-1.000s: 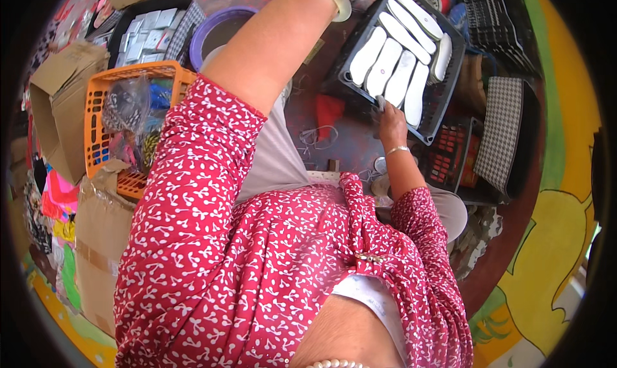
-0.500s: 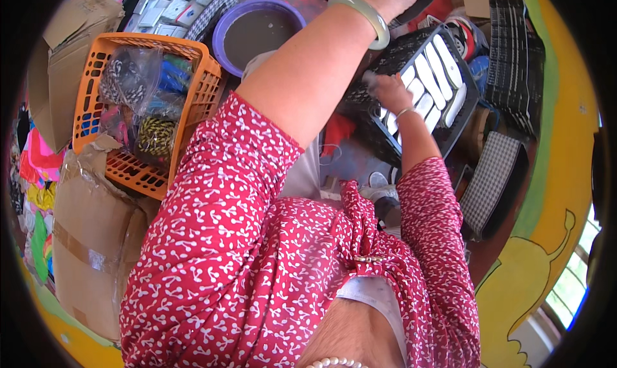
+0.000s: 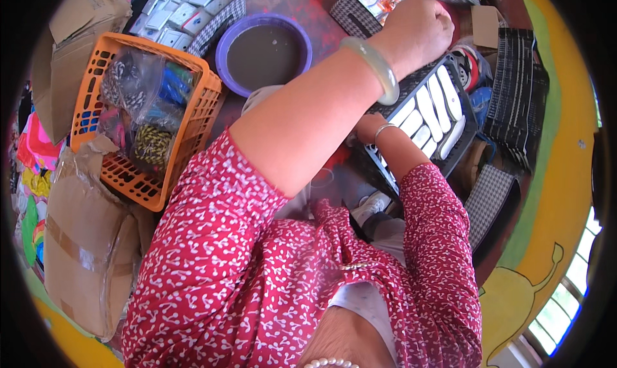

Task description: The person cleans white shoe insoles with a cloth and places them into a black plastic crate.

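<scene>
My left hand, below a pale green bangle, is held above the far end of a dark basket. Its fingers are curled in, and whatever they may hold is hidden. In the basket lie several long, rounded white pieces side by side. My right hand, with a thin bracelet at the wrist, is at the basket's near left side. My left forearm covers part of that hand, so its fingers do not show.
An orange plastic basket with bagged cords stands left. Beyond it are a purple basin of murky water and a checked bin of white boxes. Another checked bin holds orange packets. Cardboard boxes line the left, stacked black bins the right.
My left hand has moved right and nearer, and the dark thing beside it no longer shows. My right hand has drawn back to the left, from over the white pieces to the basket's side.
</scene>
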Tool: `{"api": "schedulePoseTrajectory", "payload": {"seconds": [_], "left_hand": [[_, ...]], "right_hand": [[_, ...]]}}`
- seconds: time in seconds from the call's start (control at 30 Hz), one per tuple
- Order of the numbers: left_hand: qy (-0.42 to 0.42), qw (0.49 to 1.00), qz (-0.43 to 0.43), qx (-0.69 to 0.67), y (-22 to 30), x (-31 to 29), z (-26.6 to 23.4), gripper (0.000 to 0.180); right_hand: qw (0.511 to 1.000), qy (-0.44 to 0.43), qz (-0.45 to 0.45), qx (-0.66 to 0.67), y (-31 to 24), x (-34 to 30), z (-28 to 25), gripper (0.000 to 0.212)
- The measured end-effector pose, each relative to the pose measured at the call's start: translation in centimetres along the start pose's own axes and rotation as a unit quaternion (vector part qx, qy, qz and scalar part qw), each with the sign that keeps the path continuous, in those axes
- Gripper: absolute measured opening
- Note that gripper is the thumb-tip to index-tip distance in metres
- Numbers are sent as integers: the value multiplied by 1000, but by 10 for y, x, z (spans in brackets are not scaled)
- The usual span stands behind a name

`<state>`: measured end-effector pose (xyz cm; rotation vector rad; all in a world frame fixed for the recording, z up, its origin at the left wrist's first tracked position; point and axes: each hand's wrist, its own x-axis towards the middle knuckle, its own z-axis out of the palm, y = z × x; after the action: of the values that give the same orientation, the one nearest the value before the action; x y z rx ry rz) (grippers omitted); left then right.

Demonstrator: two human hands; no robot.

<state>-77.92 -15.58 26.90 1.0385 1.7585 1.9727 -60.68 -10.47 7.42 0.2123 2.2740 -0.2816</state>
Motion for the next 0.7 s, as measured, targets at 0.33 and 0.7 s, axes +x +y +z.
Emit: {"api": "schedulePoseTrajectory", "payload": {"seconds": [0.33,0.7], "left_hand": [[65,993,96,-14,-2,15,33,17],[27,996,76,29,3,-15,92,18]], "right_hand": [[961,27,205,-184,163,16,-80,28],[840,377,372,-118,297,-25,-67,29]]}}
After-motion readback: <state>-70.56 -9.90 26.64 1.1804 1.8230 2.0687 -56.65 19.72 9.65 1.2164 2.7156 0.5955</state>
